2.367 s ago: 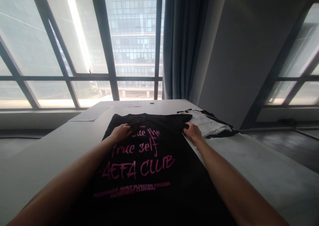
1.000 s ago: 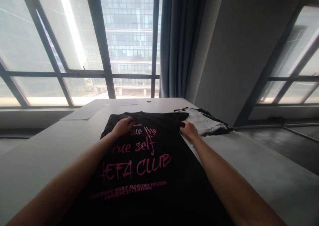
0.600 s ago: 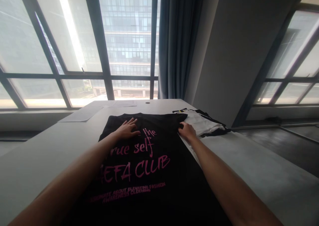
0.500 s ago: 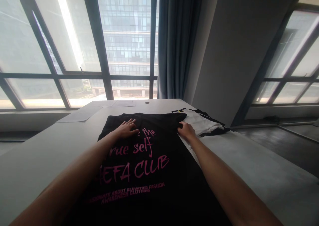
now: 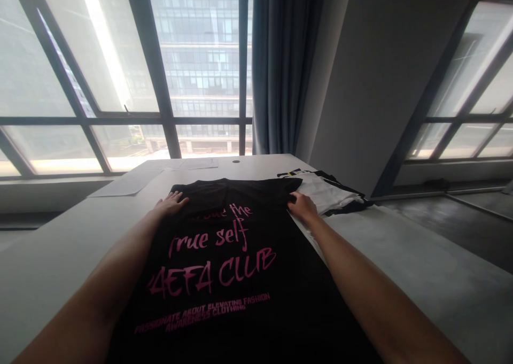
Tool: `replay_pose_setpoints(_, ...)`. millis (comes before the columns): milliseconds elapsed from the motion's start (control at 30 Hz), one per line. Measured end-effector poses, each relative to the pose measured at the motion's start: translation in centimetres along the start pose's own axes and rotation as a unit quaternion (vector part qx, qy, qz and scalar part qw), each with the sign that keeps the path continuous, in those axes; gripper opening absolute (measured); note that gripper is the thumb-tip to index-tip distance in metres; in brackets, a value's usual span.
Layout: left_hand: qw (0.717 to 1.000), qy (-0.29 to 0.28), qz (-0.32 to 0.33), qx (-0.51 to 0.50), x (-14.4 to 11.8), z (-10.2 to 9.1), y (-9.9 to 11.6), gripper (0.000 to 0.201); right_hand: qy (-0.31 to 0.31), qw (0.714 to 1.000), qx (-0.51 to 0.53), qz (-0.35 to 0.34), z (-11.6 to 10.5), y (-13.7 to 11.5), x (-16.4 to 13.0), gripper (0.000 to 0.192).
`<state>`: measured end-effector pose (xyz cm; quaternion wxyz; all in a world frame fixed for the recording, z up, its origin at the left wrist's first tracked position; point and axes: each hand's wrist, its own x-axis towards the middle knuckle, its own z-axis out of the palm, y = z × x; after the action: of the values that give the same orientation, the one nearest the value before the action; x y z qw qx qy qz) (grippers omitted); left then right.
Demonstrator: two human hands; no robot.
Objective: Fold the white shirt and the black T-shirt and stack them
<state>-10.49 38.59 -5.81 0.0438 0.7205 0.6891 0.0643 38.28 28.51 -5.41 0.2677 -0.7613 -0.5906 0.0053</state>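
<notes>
Head view, L to R: sheets of paper (image 5: 122, 185) lie on the table (image 5: 52, 252) far left, apart from the work. Left hand (image 5: 170, 203) rests flat, fingers spread, open grip, on the far-left edge of the black T-shirt (image 5: 236, 268), which is spread flat on the table w/ pink lettering up, running from the near edge out to mid-table. Right hand (image 5: 302, 206) sits at the shirt's far-right corner; fingers look curled onto the fabric, prob. pinching the edge, but can't tell for sure whether they're closed on it. Just right of that hand, touching or nearly so, is a folded pile of white and black clothes (image 5: 331, 193). Risks as I judge them: right hand is so close to the pile that a sideways pull could drag or knock it askew, or catch its top layer along w/ the shirt. Left palm only presses, no pinch, so cloth may slip under it and bunch; uneven pull btwn the 2 hands would skew the shirt and wrinkle the print. Near part hangs by the table edge, so it could slide off.
</notes>
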Motion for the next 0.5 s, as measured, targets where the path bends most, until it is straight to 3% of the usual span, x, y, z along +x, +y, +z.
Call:
replay_pose_setpoints(133, 0.998, 0.021, -0.06, -0.003, -0.1, -0.1, 0.2, 0.075, 0.003, 1.0, -0.002, 0.002, 0.1, 0.0, 0.0, 0.04)
replay_pose_setpoints(200, 0.998, 0.02, -0.059, 0.004, -0.4, -0.3, 0.6, 0.076, 0.001, 1.0, -0.002, 0.001, 0.2, 0.1, 0.1, 0.041)
replay_pose_setpoints(333, 1.0, 0.001, 0.014, 0.027, -1.8, -0.3, 1.9, 0.077, 0.004, 1.0, -0.008, -0.006, 0.2, 0.1, 0.1, 0.04)
replay_pose_setpoints(500, 0.991, -0.059, 0.12, 0.006, -6.1, 0.1, 3.9, 0.075, 0.001, 1.0, -0.007, -0.002, 0.0, -0.2, -0.1, 0.041)
